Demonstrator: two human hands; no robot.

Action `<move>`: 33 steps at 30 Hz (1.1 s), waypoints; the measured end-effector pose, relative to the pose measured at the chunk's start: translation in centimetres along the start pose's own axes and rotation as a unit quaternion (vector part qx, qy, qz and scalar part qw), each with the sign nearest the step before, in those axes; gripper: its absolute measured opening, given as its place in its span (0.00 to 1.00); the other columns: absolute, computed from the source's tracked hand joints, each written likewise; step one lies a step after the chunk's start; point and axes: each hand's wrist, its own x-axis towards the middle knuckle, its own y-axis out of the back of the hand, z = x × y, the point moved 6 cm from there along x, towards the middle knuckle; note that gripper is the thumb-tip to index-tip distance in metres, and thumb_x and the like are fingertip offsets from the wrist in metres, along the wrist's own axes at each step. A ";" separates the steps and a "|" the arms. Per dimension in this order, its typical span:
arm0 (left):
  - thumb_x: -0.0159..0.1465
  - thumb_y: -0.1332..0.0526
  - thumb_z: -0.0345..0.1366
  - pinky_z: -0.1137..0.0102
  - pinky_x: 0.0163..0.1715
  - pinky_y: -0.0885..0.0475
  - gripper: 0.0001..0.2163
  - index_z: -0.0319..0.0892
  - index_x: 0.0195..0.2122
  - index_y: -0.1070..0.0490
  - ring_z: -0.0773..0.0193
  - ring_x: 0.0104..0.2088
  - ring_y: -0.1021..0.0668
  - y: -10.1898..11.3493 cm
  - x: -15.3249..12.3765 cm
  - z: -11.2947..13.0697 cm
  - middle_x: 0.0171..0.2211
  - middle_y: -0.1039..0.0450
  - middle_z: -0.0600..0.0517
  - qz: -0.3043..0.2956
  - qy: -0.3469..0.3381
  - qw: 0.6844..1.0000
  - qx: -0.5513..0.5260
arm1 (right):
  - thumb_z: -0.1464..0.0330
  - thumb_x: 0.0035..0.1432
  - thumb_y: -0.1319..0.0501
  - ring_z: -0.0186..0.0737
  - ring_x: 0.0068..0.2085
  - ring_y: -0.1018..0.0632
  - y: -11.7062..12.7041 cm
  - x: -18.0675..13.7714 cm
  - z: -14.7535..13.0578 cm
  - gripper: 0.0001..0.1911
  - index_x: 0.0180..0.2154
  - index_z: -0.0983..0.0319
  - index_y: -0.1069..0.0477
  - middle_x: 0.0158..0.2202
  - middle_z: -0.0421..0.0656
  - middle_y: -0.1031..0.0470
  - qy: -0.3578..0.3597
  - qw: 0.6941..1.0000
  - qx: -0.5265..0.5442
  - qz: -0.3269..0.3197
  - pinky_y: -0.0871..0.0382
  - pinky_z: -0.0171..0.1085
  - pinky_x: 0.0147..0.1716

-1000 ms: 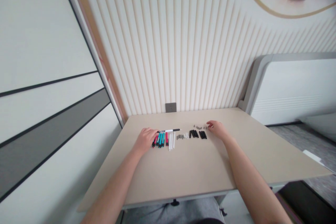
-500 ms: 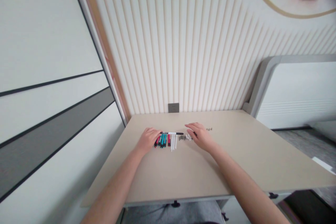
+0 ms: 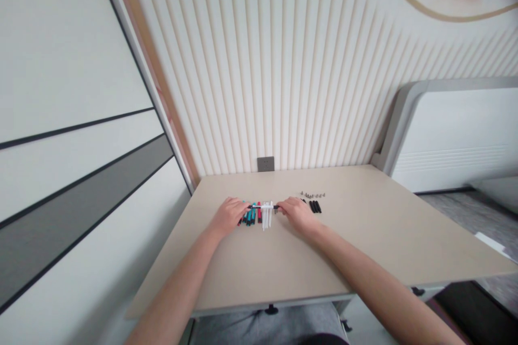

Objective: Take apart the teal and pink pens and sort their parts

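Observation:
A black-and-white pen is held level above the table by both hands. My left hand pinches its left end, and my right hand grips its black right end. Below the pen lie several teal and black pen parts, a red one and a row of thin white sticks. Several short black tubes rest just right of my right hand. Behind that hand is a line of tiny greyish pieces. My right hand hides some small parts under it.
Everything lies on a beige table against a ribbed white wall with a dark socket. A white cabinet stands at the left. On the right is a pale headboard.
My right hand has moved left and closed on the pen's right end. The black tubes it covered now show. My left hand keeps its hold on the other end.

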 end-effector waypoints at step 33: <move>0.70 0.54 0.45 0.73 0.26 0.40 0.21 0.40 0.23 0.37 0.67 0.25 0.33 -0.3 0.1 0.2 0.21 0.38 0.55 -0.049 0.106 0.974 -0.192 | 0.70 0.69 0.50 0.42 0.34 0.32 3.2 -0.4 -3.5 0.11 0.38 0.63 0.30 0.30 0.45 0.29 0.101 0.982 -0.154 0.051 0.45 0.40 0.36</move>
